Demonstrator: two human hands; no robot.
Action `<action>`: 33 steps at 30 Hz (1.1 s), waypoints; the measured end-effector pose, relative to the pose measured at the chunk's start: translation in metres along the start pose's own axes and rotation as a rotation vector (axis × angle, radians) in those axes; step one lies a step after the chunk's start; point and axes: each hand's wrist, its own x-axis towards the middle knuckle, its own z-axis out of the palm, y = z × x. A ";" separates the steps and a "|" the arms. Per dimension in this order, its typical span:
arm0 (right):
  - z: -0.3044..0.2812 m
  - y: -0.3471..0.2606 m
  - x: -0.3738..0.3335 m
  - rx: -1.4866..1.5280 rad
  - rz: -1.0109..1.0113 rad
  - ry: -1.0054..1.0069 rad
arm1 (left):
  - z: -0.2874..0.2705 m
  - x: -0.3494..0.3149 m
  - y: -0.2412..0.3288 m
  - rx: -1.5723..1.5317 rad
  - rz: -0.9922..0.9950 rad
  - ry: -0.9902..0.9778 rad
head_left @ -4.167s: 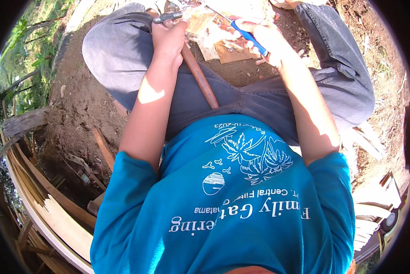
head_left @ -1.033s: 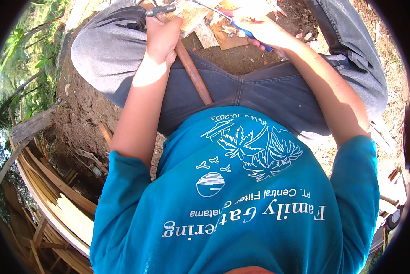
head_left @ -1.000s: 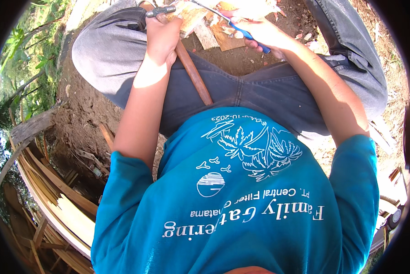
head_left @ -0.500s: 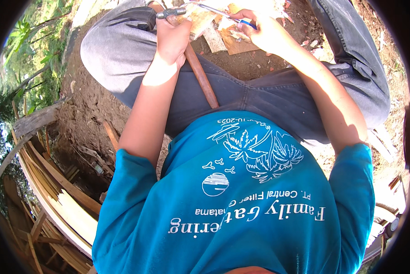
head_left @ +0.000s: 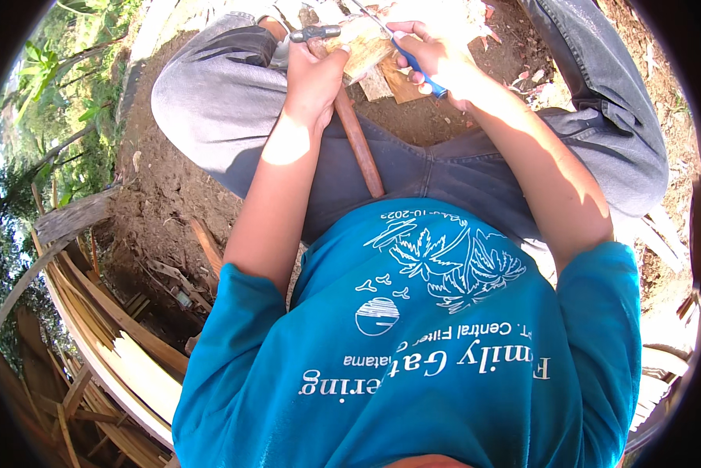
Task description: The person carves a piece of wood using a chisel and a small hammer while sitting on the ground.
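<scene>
My left hand (head_left: 313, 82) is closed around a hammer (head_left: 358, 144), just below its metal head. The wooden handle slants down across my lap toward the shirt. The thumb of that hand lies along the edge of a pale piece of wood (head_left: 368, 45); whether it grips the wood too is hard to tell. In my right hand (head_left: 444, 62) is a blue-handled tool with a thin metal shaft (head_left: 413, 56). Its shaft points up and left over the wood, and its tip runs out past the top of the picture.
Flat wood offcuts (head_left: 405, 84) lie on the ground between my bent legs (head_left: 210, 101), with chips scattered around. Long wooden strips (head_left: 124, 351) are stacked at the lower left, by a weathered plank (head_left: 73, 214). Green plants (head_left: 42, 66) grow at the upper left.
The blue-handled tool has turned steeper, its handle now showing below my right fingers. My left hand with the hammer appears slightly farther right and lower, as the whole view shifted a little.
</scene>
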 end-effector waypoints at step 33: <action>-0.038 0.027 -0.073 -0.923 -0.575 0.216 | -0.002 0.006 -0.011 0.151 -0.086 0.108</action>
